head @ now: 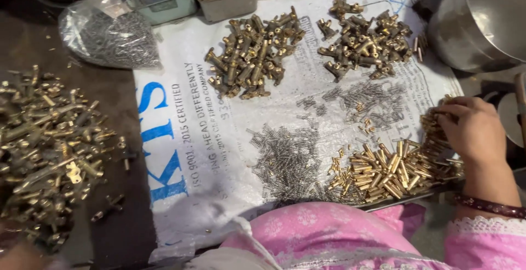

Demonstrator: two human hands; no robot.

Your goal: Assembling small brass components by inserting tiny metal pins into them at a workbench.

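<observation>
On the white printed sack (219, 155), at its right edge, the right hand (471, 124) is resting with fingers curled in a narrow grip over short, shiny brass pins (383, 174) heaped loosely. Grey springs (287, 163) are lying just beside them; the left hand is out of sight.

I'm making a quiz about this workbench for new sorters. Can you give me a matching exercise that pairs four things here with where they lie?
Things:
1. right hand
2. clear bag of small grey parts
3. pile of small steel springs
4. metal pot

Places:
A. top right corner
B. middle of the white printed sack, left of the short brass tubes
C. on the dark surface, upper left of the sack
D. right edge, on the brass tubes

Pairs: 1-D, 2-C, 3-B, 4-A
</observation>
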